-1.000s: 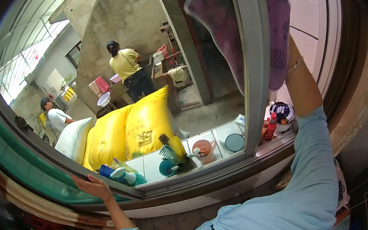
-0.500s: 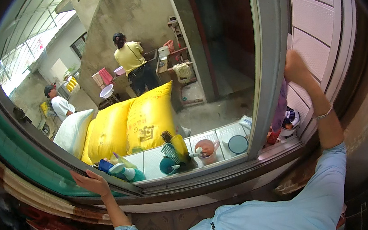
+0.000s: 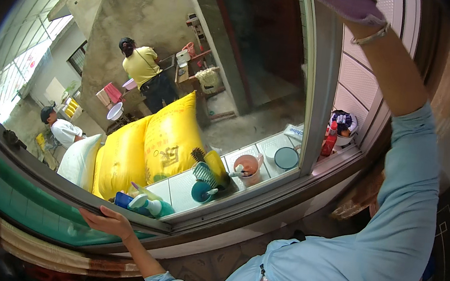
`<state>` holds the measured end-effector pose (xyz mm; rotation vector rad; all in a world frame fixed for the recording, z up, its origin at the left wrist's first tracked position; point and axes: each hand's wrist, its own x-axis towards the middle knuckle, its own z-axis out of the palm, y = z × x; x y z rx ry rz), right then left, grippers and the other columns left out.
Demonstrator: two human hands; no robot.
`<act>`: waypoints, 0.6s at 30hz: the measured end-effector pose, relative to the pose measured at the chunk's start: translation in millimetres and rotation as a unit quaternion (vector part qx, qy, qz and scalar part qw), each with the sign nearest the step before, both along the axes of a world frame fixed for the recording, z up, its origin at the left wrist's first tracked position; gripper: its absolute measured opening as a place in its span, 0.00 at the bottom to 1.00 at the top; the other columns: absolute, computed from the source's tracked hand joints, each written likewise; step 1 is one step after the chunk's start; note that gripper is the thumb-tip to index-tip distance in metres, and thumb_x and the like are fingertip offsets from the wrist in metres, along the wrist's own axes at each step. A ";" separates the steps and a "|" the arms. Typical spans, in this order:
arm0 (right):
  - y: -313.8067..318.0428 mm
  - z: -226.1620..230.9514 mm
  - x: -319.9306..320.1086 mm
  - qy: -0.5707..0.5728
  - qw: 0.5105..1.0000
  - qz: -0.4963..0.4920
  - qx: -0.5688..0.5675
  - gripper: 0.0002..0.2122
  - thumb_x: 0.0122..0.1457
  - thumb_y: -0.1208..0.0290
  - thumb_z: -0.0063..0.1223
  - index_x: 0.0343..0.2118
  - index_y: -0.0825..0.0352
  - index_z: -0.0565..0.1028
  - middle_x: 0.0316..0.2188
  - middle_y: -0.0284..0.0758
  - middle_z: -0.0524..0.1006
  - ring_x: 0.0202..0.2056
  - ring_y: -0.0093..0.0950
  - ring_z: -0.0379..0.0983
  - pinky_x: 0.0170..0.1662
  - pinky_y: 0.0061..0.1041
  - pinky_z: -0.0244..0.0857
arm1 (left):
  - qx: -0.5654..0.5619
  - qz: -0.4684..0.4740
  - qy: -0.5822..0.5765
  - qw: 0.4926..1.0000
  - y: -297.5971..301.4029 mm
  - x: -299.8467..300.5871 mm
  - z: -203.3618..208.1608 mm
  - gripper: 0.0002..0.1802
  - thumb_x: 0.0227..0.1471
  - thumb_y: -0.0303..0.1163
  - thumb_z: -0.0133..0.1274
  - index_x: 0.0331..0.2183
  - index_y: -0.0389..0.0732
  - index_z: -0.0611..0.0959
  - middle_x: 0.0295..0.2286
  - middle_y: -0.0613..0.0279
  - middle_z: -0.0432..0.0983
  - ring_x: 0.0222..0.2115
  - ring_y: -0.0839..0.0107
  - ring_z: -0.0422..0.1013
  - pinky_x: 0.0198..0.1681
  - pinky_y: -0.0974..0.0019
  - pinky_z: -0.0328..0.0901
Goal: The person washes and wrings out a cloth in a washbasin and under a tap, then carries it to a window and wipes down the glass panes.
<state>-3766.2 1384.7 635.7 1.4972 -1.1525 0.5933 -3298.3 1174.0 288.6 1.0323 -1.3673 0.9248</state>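
My right hand [image 3: 352,26] is raised to the upper right, against the window frame [image 3: 324,57]. A purple cloth [image 3: 354,3] lies over it, hiding most of the fingers; a bracelet circles the wrist. At the lower left, my left hand [image 3: 107,221] rests by the edge of the green-tinted window sash [image 3: 37,200], fingers stretched out and nothing held. Just beyond the sash stand a teal-green spray bottle [image 3: 158,208] and a blue item [image 3: 124,200].
On the white tiled sill are a pink cup [image 3: 248,167], a teal round container [image 3: 287,158], brushes [image 3: 205,174] and a red bottle [image 3: 329,140]. Full yellow sacks [image 3: 173,140] and a white sack [image 3: 79,161] stand behind. Two people [image 3: 142,66] are in the yard beyond.
My right hand has moved up along the window frame with the purple cloth, which hung below it before and now covers it. My left hand has barely shifted. The view has tilted slightly.
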 end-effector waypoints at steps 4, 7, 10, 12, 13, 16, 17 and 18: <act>-44.4 -92.5 44.5 -0.009 0.999 0.024 0.029 0.14 0.57 0.72 0.46 0.44 0.72 0.72 0.42 0.48 0.73 0.46 0.44 0.69 0.51 0.38 0.62 | -0.007 0.011 -0.015 1.000 0.3 20.6 0.0 0.29 0.63 0.41 0.35 0.58 0.30 0.57 0.53 0.41 0.57 0.51 0.47 0.58 0.51 0.51 0.56; -63.5 -206.7 32.5 0.131 0.933 0.162 0.294 0.25 0.59 0.57 0.47 0.57 0.61 0.62 0.54 0.37 0.67 0.55 0.30 0.63 0.61 0.23 0.51 | -0.012 -0.008 -0.015 1.000 -2.0 7.6 0.8 0.29 0.63 0.41 0.36 0.58 0.32 0.57 0.53 0.41 0.58 0.51 0.48 0.59 0.51 0.50 0.57; -61.6 -248.1 39.1 0.250 0.877 0.149 0.382 0.27 0.57 0.60 0.50 0.58 0.61 0.62 0.57 0.38 0.62 0.58 0.33 0.58 0.61 0.28 0.53 | -0.015 -0.009 -0.018 1.000 2.9 10.4 3.7 0.29 0.62 0.41 0.37 0.58 0.33 0.57 0.53 0.42 0.58 0.50 0.48 0.59 0.51 0.50 0.57; -55.7 -225.6 25.3 0.312 0.886 0.104 0.328 0.28 0.55 0.61 0.52 0.58 0.61 0.61 0.59 0.39 0.59 0.60 0.35 0.55 0.60 0.31 0.54 | -0.015 -0.009 -0.018 1.000 4.5 13.5 4.1 0.29 0.62 0.40 0.37 0.58 0.32 0.57 0.53 0.41 0.58 0.51 0.48 0.59 0.52 0.50 0.56; -52.9 -202.8 17.8 0.338 0.897 0.065 0.277 0.29 0.54 0.62 0.54 0.59 0.61 0.61 0.60 0.39 0.58 0.60 0.36 0.54 0.60 0.32 0.55 | -0.015 -0.013 -0.025 1.000 4.7 15.6 3.8 0.29 0.62 0.40 0.38 0.58 0.32 0.57 0.53 0.41 0.58 0.51 0.48 0.59 0.52 0.50 0.56; -53.7 -115.0 -4.2 0.368 0.918 -0.002 0.147 0.30 0.53 0.64 0.56 0.59 0.61 0.61 0.62 0.39 0.55 0.62 0.38 0.51 0.59 0.36 0.56 | -0.010 -0.020 -0.027 0.999 9.4 16.1 6.1 0.29 0.62 0.40 0.38 0.58 0.33 0.57 0.53 0.41 0.57 0.51 0.48 0.59 0.52 0.51 0.56; -58.6 -78.7 -8.2 0.318 0.948 0.031 0.004 0.24 0.54 0.66 0.52 0.55 0.65 0.64 0.57 0.43 0.60 0.58 0.41 0.56 0.58 0.36 0.57 | -0.002 -0.032 -0.026 0.999 8.7 11.6 5.2 0.29 0.62 0.40 0.38 0.58 0.33 0.57 0.53 0.41 0.57 0.51 0.48 0.58 0.52 0.50 0.56; -57.0 -38.0 -3.7 0.266 0.952 0.059 -0.137 0.19 0.55 0.69 0.49 0.51 0.68 0.67 0.52 0.46 0.65 0.54 0.44 0.61 0.56 0.37 0.58 | 0.000 -0.036 -0.015 0.999 7.0 10.4 2.5 0.29 0.62 0.41 0.37 0.58 0.32 0.57 0.53 0.41 0.57 0.52 0.47 0.58 0.52 0.50 0.56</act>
